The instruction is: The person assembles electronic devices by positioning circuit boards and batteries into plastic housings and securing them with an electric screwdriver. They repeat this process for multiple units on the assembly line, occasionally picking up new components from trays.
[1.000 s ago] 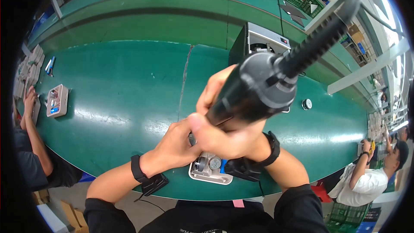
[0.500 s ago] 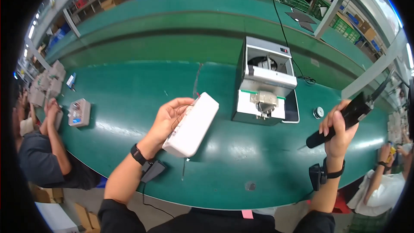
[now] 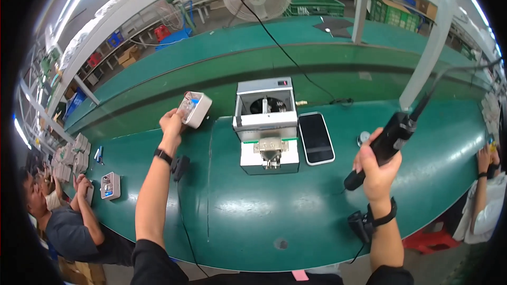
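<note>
My left hand (image 3: 171, 125) is stretched out over the far left of the table, fingers closed on the edge of a white plastic housing (image 3: 199, 112). The housing is tilted, and its open side shows wires and small parts inside. In my right hand (image 3: 379, 173) is a black electric screwdriver (image 3: 390, 140), gripped round its body, with a cord at its top end and its tip pointing down to the left. A grey and white screw feeder (image 3: 265, 127) stands between my hands.
A phone (image 3: 317, 138) with a dark screen and white rim lies right of the feeder. Behind it sits a small round metal piece (image 3: 363, 138). Another open housing (image 3: 110, 186) lies at left, near a co-worker (image 3: 74, 227). A post (image 3: 430, 42) rises at right.
My left hand has carried the housing away from me to the far left and turned it, so its open side shows. The right hand still holds the screwdriver. The head view has shifted.
</note>
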Demonstrator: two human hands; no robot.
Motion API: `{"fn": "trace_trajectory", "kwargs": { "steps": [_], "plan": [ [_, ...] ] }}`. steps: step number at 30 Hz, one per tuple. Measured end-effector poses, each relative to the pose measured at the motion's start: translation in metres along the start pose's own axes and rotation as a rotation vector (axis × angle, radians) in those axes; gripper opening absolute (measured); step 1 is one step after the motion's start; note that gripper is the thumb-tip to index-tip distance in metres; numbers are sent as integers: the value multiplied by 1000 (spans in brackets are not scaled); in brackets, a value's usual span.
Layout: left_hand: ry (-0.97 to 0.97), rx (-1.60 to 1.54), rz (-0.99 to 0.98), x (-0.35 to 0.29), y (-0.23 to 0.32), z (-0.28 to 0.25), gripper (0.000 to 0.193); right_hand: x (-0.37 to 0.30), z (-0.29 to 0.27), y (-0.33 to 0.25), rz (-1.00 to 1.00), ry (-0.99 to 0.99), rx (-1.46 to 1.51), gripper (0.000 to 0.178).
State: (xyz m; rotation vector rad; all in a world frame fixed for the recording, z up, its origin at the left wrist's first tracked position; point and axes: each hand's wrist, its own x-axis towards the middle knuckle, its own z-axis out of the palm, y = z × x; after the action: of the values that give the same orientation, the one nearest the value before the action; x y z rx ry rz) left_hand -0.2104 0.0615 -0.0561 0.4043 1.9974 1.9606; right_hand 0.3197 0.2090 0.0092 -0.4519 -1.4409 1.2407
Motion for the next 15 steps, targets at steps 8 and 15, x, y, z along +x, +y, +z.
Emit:
{"fn": "trace_trajectory", "kwargs": {
  "steps": [8,15],
  "plan": [
    [290,298,131,46,-35,28,18,-28,-8,10,-62,115,-18,31],
    [476,1106,519,-25,5,-88,50,-33,-7,2,-136,-40,-71,32]
  ]
}}
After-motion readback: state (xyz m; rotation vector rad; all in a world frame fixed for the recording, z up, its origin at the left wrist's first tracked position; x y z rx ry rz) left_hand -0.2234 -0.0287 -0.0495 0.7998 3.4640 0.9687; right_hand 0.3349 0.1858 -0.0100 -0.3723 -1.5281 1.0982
